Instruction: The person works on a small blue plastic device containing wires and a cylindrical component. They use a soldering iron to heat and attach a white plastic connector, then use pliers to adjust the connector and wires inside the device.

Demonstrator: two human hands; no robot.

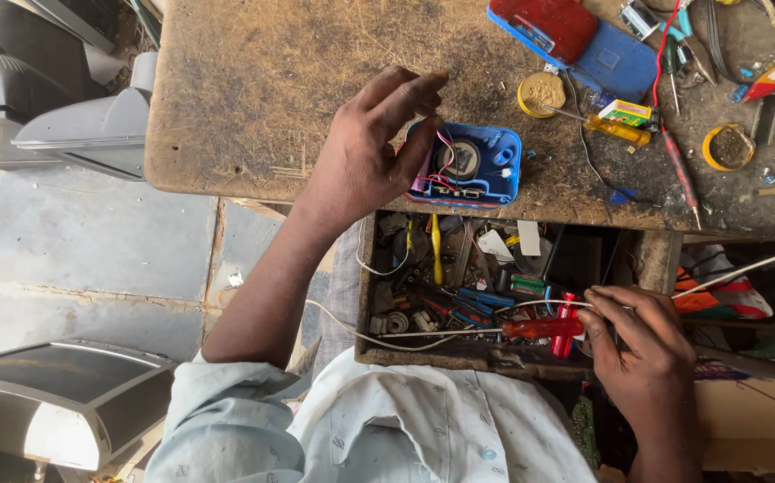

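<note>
Your left hand (365,156) half open, fingertips on the blue casing (470,165) at the workbench (253,89) edge, your right hand (642,344) closed around a red-handled screwdriver (531,329) and, apparently, a white cable (728,273), over the open drawer (495,358)

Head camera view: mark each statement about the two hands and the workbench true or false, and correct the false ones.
1. The left hand touches the open blue case. True.
2. The right hand holds a yellow-handled screwdriver. False: it holds a red-handled screwdriver.
3. The blue case lies inside the drawer. False: it lies on the worn tabletop.
4. The open drawer holds mixed tools and parts. True.
</note>
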